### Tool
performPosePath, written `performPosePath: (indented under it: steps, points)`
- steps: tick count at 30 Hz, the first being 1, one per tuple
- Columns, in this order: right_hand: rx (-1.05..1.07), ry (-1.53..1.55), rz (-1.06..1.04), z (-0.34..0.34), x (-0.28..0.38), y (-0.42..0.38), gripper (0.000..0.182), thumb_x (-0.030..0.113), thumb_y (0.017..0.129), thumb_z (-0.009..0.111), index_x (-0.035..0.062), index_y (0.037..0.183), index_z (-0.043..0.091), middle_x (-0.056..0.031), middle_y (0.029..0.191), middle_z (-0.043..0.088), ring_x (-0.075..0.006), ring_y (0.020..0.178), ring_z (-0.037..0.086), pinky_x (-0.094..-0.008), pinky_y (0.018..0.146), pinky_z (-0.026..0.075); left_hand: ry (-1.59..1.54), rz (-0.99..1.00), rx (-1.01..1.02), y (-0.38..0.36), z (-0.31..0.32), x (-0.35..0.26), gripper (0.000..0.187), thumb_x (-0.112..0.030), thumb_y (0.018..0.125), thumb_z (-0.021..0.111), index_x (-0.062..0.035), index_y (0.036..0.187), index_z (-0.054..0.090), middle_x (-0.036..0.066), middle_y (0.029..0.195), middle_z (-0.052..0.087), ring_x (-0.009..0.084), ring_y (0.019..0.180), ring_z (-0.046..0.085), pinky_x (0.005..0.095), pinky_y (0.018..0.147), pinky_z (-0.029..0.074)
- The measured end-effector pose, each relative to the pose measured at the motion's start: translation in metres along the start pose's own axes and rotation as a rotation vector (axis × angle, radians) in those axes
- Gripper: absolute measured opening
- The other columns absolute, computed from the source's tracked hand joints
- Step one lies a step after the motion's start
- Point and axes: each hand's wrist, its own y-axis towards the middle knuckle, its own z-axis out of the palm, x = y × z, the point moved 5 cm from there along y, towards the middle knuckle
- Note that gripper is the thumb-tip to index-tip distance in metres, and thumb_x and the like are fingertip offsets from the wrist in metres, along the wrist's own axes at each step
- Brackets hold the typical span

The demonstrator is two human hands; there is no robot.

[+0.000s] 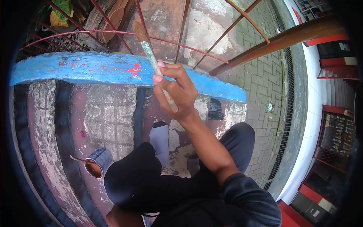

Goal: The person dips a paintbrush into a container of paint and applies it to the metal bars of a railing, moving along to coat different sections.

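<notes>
My right hand [176, 89] is closed around the handle of a paintbrush [152, 56], thumb and fingers pinching it. The brush slants up and left, its brown-coated bristles beside the thin reddish-brown bars of a metal fence [109, 32]. Below the hand runs a low blue-painted ledge [87, 68] with worn red patches. A blue-sided can [101, 157] of brown paint stands at the lower left, with a stick leaning out over its rim. Only part of my left hand [120, 216] shows at the bottom edge by my knee; its fingers are hidden.
A thick brown rail [280, 43] slants across the upper right. Worn steps with dark grooves [66, 125] lie at left. A long drain grate [283, 132] borders the brick paving [259, 113] at right. A crumpled black piece [216, 109] lies below the ledge.
</notes>
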Motion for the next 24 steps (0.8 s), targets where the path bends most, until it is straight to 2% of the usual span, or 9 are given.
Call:
performPosePath:
  steps: [3,6,8,12,14,18,20,23,24]
  points:
    - [0.035,0.033,-0.02,-0.011,-0.013,0.005,0.02,-0.012,0.085,0.077,-0.0006,0.097,0.065,-0.0174,0.101,0.068,-0.0325,0.097,0.075,-0.0379,0.078,0.062,0.004,-0.009,0.005,-0.002,0.001,0.003,0.03,-0.049,0.107,0.052,-0.0201,0.107,0.061,0.005,0.107,0.055,0.0241,0.1,0.05,0.0454,0.084,0.039]
    - [-0.105,-0.14,0.073,-0.048,-0.041,0.016,0.018,-0.01,0.091,0.075,-0.0018,0.099,0.061,-0.0175,0.102,0.067,-0.0299,0.102,0.076,-0.0353,0.078,0.064,0.026,-0.024,0.009,-0.005,-0.001,0.003,0.03,-0.049,0.107,0.052,-0.0203,0.107,0.061,0.005,0.108,0.055,0.0244,0.1,0.05,0.0455,0.084,0.039]
    - [-0.329,0.111,0.243,-0.067,-0.057,0.016,0.017,-0.01,0.09,0.077,-0.0024,0.092,0.062,-0.0182,0.098,0.068,-0.0313,0.094,0.078,-0.0368,0.072,0.063,0.037,-0.024,0.012,-0.003,0.0,0.0,0.03,-0.049,0.107,0.052,-0.0205,0.107,0.061,0.005,0.108,0.055,0.0247,0.1,0.05,0.0455,0.084,0.039]
    - [-0.262,-0.009,0.173,-0.063,-0.046,0.007,0.016,-0.009,0.092,0.075,-0.0027,0.094,0.06,-0.0181,0.099,0.068,-0.0294,0.094,0.078,-0.0338,0.074,0.066,0.065,-0.031,0.022,-0.002,-0.001,-0.005,0.03,-0.049,0.107,0.051,-0.0208,0.107,0.061,0.005,0.109,0.055,0.0252,0.1,0.05,0.0455,0.084,0.038]
    - [-0.277,-0.084,0.143,-0.055,-0.04,0.005,0.015,-0.01,0.098,0.066,-0.0023,0.102,0.054,-0.0178,0.108,0.062,-0.0281,0.09,0.078,-0.0356,0.082,0.068,0.076,-0.025,0.028,0.0,-0.002,-0.006,0.03,-0.049,0.107,0.051,-0.0209,0.107,0.061,0.005,0.109,0.055,0.0255,0.1,0.05,0.0455,0.084,0.038]
    - [-0.384,-0.12,0.176,-0.041,-0.034,0.001,0.015,-0.01,0.097,0.068,-0.0037,0.1,0.055,-0.0166,0.106,0.062,-0.0279,0.094,0.077,-0.0381,0.085,0.067,0.105,-0.014,0.037,0.004,-0.004,-0.011,0.03,-0.049,0.107,0.051,-0.0212,0.107,0.061,0.005,0.11,0.055,0.026,0.1,0.05,0.0456,0.084,0.038]
    - [-0.322,-0.33,0.083,-0.021,-0.022,0.004,0.017,-0.012,0.093,0.072,-0.0035,0.099,0.059,-0.0162,0.104,0.063,-0.0295,0.096,0.077,-0.0403,0.084,0.064,0.117,0.003,0.046,0.007,-0.004,-0.015,0.03,-0.049,0.107,0.051,-0.0213,0.107,0.061,0.005,0.11,0.055,0.0262,0.101,0.05,0.0456,0.084,0.038]
    - [-0.236,-0.189,0.026,0.005,-0.006,0.005,0.02,-0.014,0.087,0.076,-0.0018,0.098,0.064,-0.0169,0.103,0.066,-0.0322,0.099,0.076,-0.0404,0.083,0.061,0.102,0.032,0.071,0.014,0.002,-0.021,0.029,-0.049,0.107,0.051,-0.0215,0.107,0.061,0.005,0.111,0.056,0.0266,0.101,0.05,0.0456,0.084,0.038]
    - [-0.218,-0.062,0.08,0.01,-0.009,0.005,0.025,-0.015,0.084,0.077,0.0005,0.1,0.066,-0.0175,0.102,0.068,-0.0339,0.098,0.076,-0.0379,0.08,0.059,0.086,0.046,0.084,0.017,0.006,-0.023,0.029,-0.049,0.107,0.051,-0.0216,0.107,0.061,0.005,0.111,0.056,0.0267,0.101,0.05,0.0457,0.084,0.038]
